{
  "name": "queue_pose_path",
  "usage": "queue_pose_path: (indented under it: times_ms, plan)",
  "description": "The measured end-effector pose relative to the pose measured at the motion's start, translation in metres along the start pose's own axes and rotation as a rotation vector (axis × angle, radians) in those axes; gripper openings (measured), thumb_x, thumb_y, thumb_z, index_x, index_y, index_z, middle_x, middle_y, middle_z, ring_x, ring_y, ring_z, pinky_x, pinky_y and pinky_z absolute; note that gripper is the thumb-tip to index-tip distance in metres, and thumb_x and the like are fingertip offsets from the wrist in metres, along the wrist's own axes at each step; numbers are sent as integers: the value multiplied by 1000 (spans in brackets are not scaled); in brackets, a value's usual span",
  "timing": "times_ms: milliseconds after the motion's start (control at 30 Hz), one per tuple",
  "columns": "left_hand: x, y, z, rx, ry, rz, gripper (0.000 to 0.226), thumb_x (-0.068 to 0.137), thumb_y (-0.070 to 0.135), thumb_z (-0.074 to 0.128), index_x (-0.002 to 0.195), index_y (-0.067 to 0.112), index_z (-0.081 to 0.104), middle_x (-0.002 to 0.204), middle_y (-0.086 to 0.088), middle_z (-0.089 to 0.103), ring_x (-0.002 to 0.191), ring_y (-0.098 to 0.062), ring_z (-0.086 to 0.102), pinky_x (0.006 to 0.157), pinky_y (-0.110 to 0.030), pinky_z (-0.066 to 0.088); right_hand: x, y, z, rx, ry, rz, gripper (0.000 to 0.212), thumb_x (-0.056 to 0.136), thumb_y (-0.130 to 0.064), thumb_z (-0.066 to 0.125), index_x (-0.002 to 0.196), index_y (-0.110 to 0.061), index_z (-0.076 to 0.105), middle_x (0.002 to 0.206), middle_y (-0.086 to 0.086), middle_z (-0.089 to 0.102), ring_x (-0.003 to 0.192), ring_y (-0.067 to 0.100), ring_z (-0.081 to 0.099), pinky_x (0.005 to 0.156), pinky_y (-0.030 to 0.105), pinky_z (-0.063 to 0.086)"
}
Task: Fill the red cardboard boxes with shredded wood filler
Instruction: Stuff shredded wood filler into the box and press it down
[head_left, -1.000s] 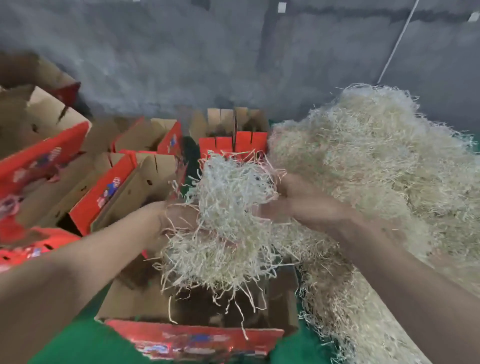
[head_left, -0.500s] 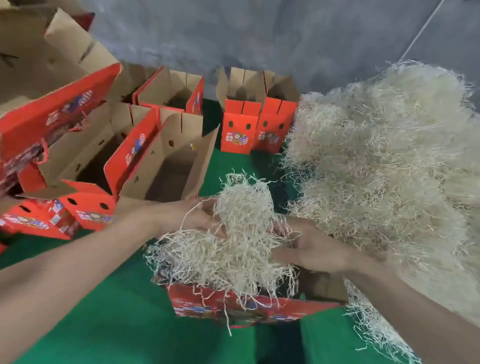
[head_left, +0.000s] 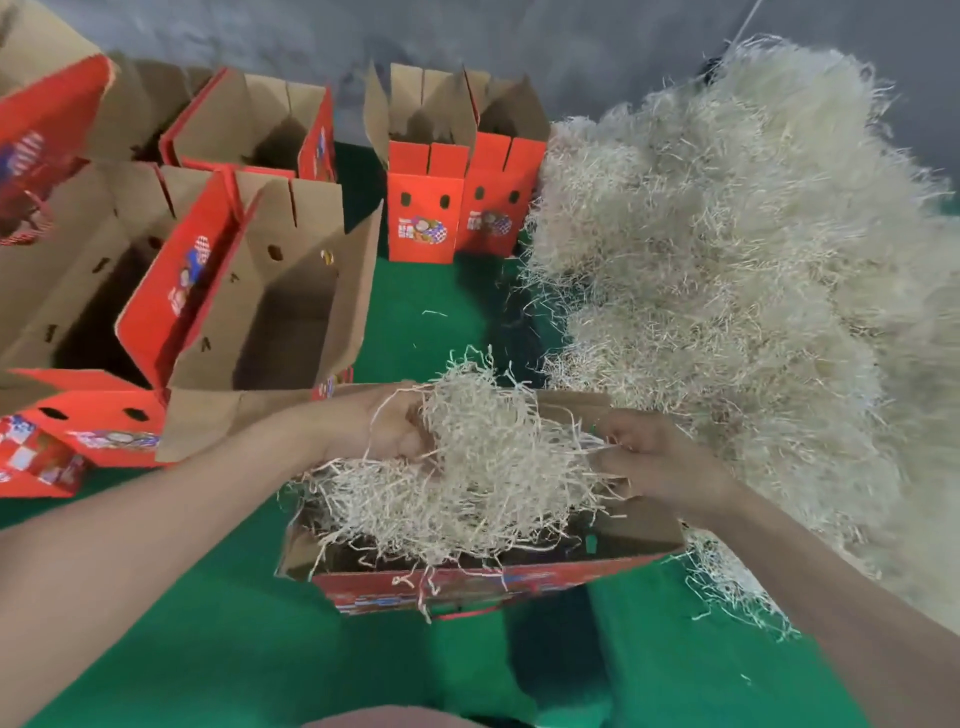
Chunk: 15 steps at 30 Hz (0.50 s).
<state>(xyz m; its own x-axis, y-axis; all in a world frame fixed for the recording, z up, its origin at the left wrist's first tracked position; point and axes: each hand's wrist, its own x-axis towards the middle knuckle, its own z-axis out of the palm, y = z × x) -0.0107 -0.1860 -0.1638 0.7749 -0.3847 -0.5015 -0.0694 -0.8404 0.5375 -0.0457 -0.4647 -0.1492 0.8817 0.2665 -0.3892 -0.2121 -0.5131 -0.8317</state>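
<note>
An open red cardboard box (head_left: 467, 590) stands on the green floor right in front of me. A clump of pale shredded wood filler (head_left: 483, 467) sits in its mouth and spills over the near rim. My left hand (head_left: 387, 431) grips the clump from the left, fingers curled into the strands. On the right side, my right hand (head_left: 649, 462) pinches strands of the same clump. A big heap of shredded filler (head_left: 727, 270) rises just to the right of the box.
Several open red boxes with brown insides stand to the left (head_left: 275, 312) and at the back (head_left: 426, 208), against a grey wall (head_left: 467, 36). One red box lies on its side at far left (head_left: 67, 441). Green floor (head_left: 260, 649) shows between them.
Both hands have lowered the clump of filler from above the box into its mouth. The view has tilted down and more of the boxes on the left shows.
</note>
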Motion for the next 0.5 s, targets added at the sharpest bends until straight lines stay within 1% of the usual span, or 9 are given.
queue_pose_path:
  times_ms: [33, 100, 167, 233, 300, 333, 400, 467, 500]
  plan:
    - [4, 7, 1, -25, -34, 22, 28, 81, 10, 61, 65, 25, 44, 64, 7, 43, 61, -11, 41, 58, -24, 31, 4, -1, 4, 131, -5, -7, 31, 87, -3, 55, 95, -33, 55, 86, -17, 61, 69, -9, 61, 54, 10, 48]
    - [4, 29, 5, -248, -106, 70, 23, 77, 15, 70, 81, 28, 53, 75, 13, 57, 67, -2, 53, 61, -12, 40, 7, -8, 16, 341, -80, 21, 39, 86, 0, 55, 95, -36, 47, 75, -21, 67, 70, -9, 63, 60, 12, 52]
    - [7, 44, 15, -495, -139, 80, 40, 75, 2, 70, 95, 30, 49, 84, 17, 58, 73, 5, 55, 57, 0, 40, 10, -11, 29, 321, -201, 19, 48, 80, 5, 61, 100, -35, 44, 82, -20, 70, 81, -4, 65, 84, 23, 52]
    - [11, 48, 26, -543, -105, 16, 54, 77, -7, 66, 113, 27, 44, 94, 13, 57, 88, -5, 58, 56, 1, 41, 11, -8, 36, 243, -204, -1, 56, 76, 11, 64, 108, -32, 46, 96, -16, 69, 93, -2, 63, 92, 20, 46]
    - [6, 46, 26, -459, -88, -46, 55, 79, -8, 63, 126, 10, 41, 114, -7, 59, 101, -18, 58, 64, -7, 45, 7, -4, 28, 200, -163, 14, 51, 78, 9, 64, 107, -29, 49, 98, -17, 68, 94, -6, 61, 89, 12, 45]
    - [1, 41, 23, -376, -83, -70, 45, 82, -6, 60, 122, 4, 43, 115, -15, 59, 92, -15, 57, 62, -8, 43, 5, -1, 19, 148, -141, 27, 47, 80, 4, 64, 114, -25, 50, 110, -14, 65, 101, -5, 58, 92, 11, 42]
    - [-6, 26, 17, -198, -58, -168, 20, 90, 0, 52, 109, -2, 48, 98, -15, 59, 71, -10, 46, 56, -9, 35, -2, 9, 0, -2, -119, 44, 42, 83, -6, 64, 120, -19, 49, 131, 11, 50, 112, 11, 49, 94, 19, 39]
    - [-9, 14, 16, -146, -52, -202, 4, 90, 2, 50, 94, 0, 51, 79, -10, 57, 65, -12, 43, 55, -12, 35, -7, 13, -13, -85, -130, 27, 34, 85, -6, 61, 99, -35, 49, 127, 25, 49, 113, 32, 49, 93, 34, 46]
    - [-8, 17, 17, -128, -73, -128, 4, 88, 1, 53, 89, -2, 52, 74, -11, 55, 62, -17, 46, 57, -16, 39, -7, 12, -15, -108, -145, -9, 36, 86, -5, 58, 95, -38, 46, 122, 16, 54, 116, 28, 51, 90, 32, 49]
